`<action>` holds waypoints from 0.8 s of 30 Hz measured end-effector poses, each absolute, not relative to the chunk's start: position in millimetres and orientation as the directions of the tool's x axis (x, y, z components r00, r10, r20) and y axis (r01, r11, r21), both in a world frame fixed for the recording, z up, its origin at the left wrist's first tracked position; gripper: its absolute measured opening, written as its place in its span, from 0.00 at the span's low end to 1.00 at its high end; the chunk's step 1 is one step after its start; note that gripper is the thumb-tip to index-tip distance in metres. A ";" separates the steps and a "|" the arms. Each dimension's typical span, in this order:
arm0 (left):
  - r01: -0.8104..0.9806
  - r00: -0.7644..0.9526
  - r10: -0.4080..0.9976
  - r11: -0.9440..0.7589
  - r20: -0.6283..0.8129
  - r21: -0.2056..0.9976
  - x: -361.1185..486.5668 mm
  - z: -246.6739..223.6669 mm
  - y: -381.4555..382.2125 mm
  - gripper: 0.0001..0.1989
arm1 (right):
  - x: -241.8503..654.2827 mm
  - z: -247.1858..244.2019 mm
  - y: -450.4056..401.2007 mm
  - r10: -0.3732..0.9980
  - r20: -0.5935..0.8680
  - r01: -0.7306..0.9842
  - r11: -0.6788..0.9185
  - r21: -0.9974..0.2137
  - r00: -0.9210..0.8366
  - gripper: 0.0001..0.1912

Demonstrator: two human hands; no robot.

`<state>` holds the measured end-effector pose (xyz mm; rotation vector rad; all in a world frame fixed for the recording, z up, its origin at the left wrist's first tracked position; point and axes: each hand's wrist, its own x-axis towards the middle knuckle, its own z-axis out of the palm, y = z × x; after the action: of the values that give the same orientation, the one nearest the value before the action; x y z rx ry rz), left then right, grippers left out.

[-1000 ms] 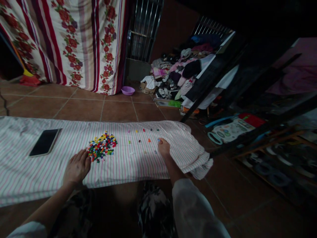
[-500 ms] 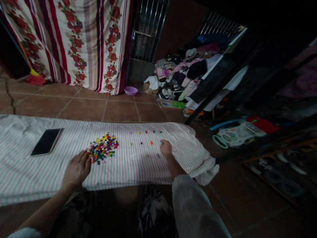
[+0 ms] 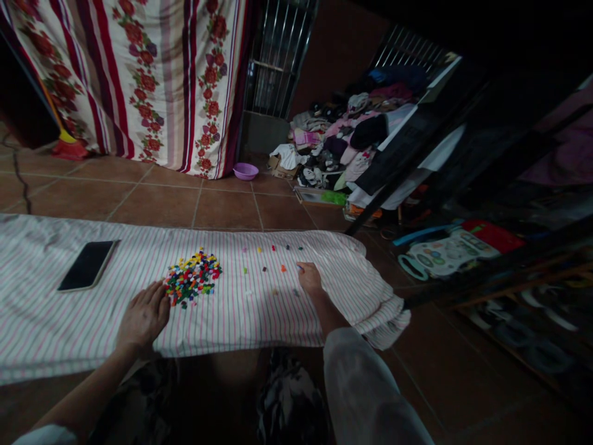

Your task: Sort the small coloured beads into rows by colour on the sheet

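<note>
**Right hand busy among the loose pieces**

A heap of small coloured pieces (image 3: 192, 277) sits on a striped sheet (image 3: 250, 324), touching the spread fingers (image 3: 155, 303) of the flat left hand (image 3: 144, 318). Right of those fingers lies the right hand (image 3: 309, 278), its fingers (image 3: 302, 267) drawn together on the sheet, pinching something or nothing, I can't tell. Just beyond them runs a sparse scatter of loose pieces (image 3: 273, 259): seemingly one-at-a-time work

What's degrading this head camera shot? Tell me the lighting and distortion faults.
Head view: dim overall, with the right side sunk in deep shadow around the dark frame; wide-angle distortion makes the floral curtain lean and bends the floor tiles; the pile of small coloured pieces is too soft to separate each piece.
</note>
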<state>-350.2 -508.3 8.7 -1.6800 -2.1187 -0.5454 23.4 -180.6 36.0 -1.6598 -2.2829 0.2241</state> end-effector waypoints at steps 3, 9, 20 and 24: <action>0.975 -0.213 0.832 0.213 0.512 0.059 -350.2 8.5 -508.7 0.17 | 25.0 34.7 -178.5 0.944 0.165 0.897 0.323 -0.302 -0.285 0.20; 0.978 -0.194 0.836 0.205 0.514 0.035 -349.4 9.8 -508.5 0.16 | 30.1 34.2 -170.8 0.939 0.191 0.889 0.335 -0.311 -0.287 0.20; 0.970 -0.236 0.810 0.231 0.538 0.078 -348.7 9.8 -506.3 0.20 | 33.0 33.0 -171.1 0.904 0.324 0.799 0.406 -0.443 -0.280 0.19; 0.965 -0.256 0.804 0.245 0.537 0.093 -348.4 7.5 -506.3 0.19 | 13.7 42.9 -185.1 0.873 0.393 0.729 0.467 -0.500 -0.290 0.18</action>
<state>-348.4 -506.3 7.5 -1.6220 -2.1448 -0.5816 13.7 -185.1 42.9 -1.3242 -2.0910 0.2969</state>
